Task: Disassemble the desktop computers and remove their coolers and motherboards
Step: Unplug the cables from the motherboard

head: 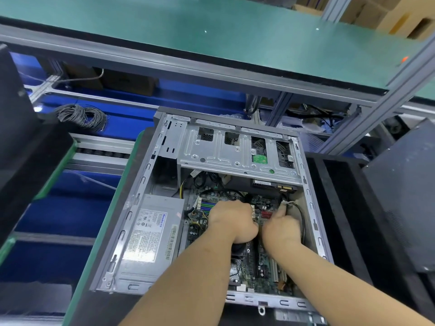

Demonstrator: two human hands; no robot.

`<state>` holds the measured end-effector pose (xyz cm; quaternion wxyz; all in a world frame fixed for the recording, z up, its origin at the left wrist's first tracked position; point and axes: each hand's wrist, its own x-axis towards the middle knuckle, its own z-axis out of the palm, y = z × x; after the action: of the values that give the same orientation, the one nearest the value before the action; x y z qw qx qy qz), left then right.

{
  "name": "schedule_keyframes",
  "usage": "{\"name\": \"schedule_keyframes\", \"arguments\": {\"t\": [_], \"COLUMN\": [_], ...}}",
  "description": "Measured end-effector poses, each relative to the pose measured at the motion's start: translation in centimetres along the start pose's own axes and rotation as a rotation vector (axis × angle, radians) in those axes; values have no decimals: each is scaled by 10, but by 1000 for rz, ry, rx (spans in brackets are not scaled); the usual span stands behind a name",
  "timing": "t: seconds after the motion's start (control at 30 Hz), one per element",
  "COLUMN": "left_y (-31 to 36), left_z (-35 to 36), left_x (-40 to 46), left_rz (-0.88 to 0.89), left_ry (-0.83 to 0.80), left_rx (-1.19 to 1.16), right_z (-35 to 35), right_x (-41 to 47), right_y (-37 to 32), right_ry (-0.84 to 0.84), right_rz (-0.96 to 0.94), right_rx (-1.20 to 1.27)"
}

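An open desktop case [150, 165] lies on its side in the middle of the view. Inside it sits the green motherboard [263, 267], partly hidden under both of my forearms. My left hand [233, 220] reaches down onto the board's centre with its fingers curled under; what they hold is hidden. Beside it, my right hand [283, 225] pinches a black cable [302, 220] with a white tie near the case's right wall. Below my left wrist a dark cooler [240, 249] shows in part.
A grey power supply [150, 238] fills the case's left side. A metal drive cage [235, 149] spans its far end. Black computer cases [400, 191] stand to the right and another [21, 142] to the left. A grey wire coil [82, 116] lies at the back left.
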<state>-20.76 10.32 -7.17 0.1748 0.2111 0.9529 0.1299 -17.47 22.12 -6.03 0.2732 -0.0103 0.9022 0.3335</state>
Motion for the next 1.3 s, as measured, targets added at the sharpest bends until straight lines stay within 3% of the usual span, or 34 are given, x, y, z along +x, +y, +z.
{"name": "schedule_keyframes", "arguments": {"t": [0.17, 0.33, 0.47, 0.67, 0.83, 1.07, 1.3], "left_y": [0, -1, -1, 0, 1, 0, 0], "left_z": [0, 1, 1, 1, 1, 2, 3], "left_x": [0, 2, 1, 1, 1, 0, 0], "left_rz": [15, 5, 13, 14, -11, -14, -13], "left_ry": [-8, -6, -12, -18, -24, -27, -9], "left_rx": [22, 27, 36, 44, 25, 27, 23], "right_z": [0, 7, 12, 16, 15, 12, 7], "right_x": [12, 27, 35, 38, 35, 42, 51], "right_y": [-2, 2, 2, -5, -6, -8, -13], "right_ry": [62, 78, 231, 413, 439, 332, 428], "right_rz": [48, 274, 453, 597, 645, 665, 792], "right_rx": [264, 872, 1302, 1396, 1561, 1540, 1635]}}
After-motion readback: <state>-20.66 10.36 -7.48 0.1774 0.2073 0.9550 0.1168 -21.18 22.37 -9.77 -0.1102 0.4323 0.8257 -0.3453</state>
